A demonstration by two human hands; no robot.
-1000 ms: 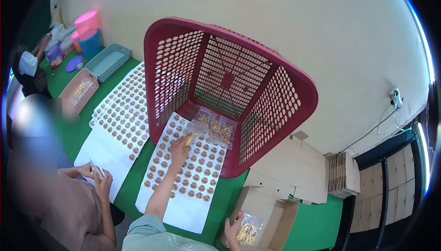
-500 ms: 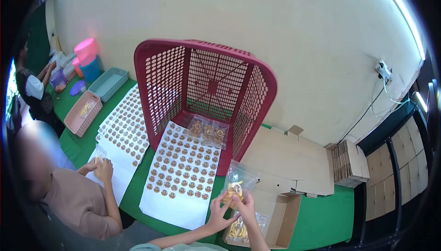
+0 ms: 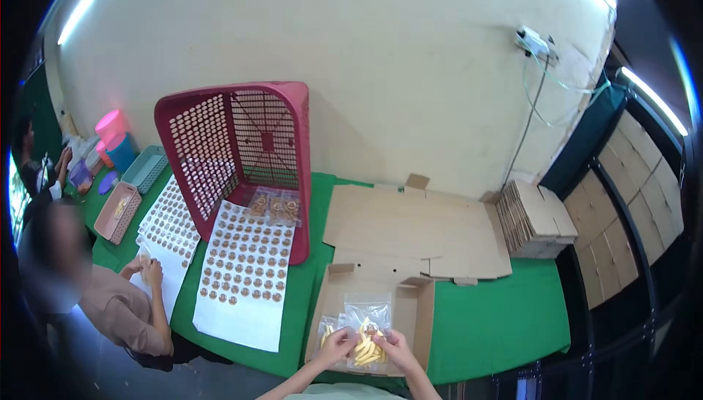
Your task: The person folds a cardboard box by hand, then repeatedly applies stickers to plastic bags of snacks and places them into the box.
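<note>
Between my hands is a clear zip bag (image 3: pixel 368 312) of yellow stick-shaped snacks with a round brown-and-white label. My left hand (image 3: pixel 338 346) pinches its left edge and my right hand (image 3: pixel 396 349) pinches its right edge. The bag is upright over an open cardboard box (image 3: pixel 421 317). Partly behind my left hand, another bag of the same yellow snacks (image 3: pixel 326 325) lies in the box's left part. To the left, a white sheet of round stickers (image 3: pixel 238 323) runs out of a maroon plastic basket (image 3: pixel 302 217) tipped on its side.
Several bags of brown snacks (image 3: pixel 274 206) lie inside the basket. Flat cardboard (image 3: pixel 417 228) and a stack of folded boxes (image 3: pixel 538 217) are on the green table (image 3: pixel 498 327). A co-worker in a brown top (image 3: pixel 128 308) handles something small at left; another person (image 3: pixel 36 166) stands beyond, near plastic baskets.
My view has swung right. The held bag has come down from above the box's left edge to over its middle, and my hands have moved to its two sides.
</note>
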